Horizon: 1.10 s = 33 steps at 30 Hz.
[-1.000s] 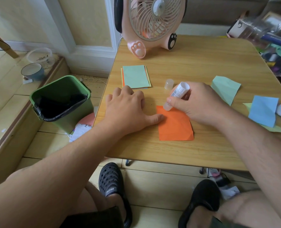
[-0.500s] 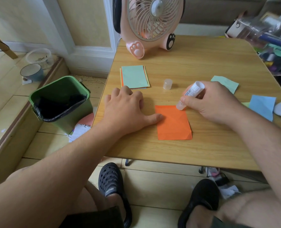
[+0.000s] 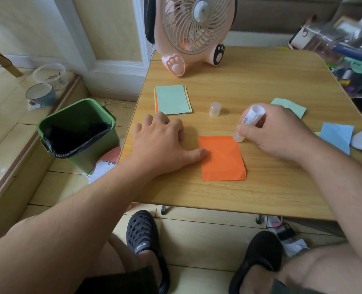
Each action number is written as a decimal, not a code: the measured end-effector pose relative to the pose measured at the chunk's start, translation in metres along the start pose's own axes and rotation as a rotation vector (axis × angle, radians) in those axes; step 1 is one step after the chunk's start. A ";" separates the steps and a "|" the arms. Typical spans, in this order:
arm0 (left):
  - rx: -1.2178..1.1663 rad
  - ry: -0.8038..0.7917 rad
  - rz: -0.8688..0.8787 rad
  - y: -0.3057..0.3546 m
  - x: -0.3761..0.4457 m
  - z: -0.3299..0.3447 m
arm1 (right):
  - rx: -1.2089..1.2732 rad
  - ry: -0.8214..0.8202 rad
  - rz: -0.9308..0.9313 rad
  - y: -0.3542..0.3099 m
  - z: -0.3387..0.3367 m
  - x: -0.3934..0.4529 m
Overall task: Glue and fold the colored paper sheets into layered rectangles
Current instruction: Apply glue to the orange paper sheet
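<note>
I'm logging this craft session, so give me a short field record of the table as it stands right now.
surface: wooden table
work piece: orange paper, flat, near front edge
left hand: left hand, thumb pressing the orange paper's left edge
right hand: right hand grips glue stick, tip at the paper's far right corner
glue cap: cap, off, upright beyond the paper
paper stack: stack of sheets, mint green on top
loose pieces: mint green piece, blue piece, at right
back edge: pink fan
floor: green bin, left of table
</note>
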<state>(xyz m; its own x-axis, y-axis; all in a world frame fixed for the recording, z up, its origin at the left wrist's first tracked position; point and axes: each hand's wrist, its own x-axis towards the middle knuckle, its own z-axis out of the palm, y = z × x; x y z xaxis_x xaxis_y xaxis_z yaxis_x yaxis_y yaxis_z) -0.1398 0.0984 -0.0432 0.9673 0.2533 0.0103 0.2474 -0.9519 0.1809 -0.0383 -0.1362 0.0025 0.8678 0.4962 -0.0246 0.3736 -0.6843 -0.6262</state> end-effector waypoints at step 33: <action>-0.029 0.017 0.006 -0.001 -0.002 0.001 | 0.022 -0.046 -0.096 -0.034 0.036 0.011</action>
<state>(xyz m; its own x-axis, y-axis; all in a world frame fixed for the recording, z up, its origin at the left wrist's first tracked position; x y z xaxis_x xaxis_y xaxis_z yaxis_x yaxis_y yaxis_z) -0.1419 0.0986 -0.0448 0.9677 0.2505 0.0282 0.2393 -0.9481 0.2091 -0.0537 -0.0884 -0.0051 0.8122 0.5833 0.0012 0.4469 -0.6209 -0.6441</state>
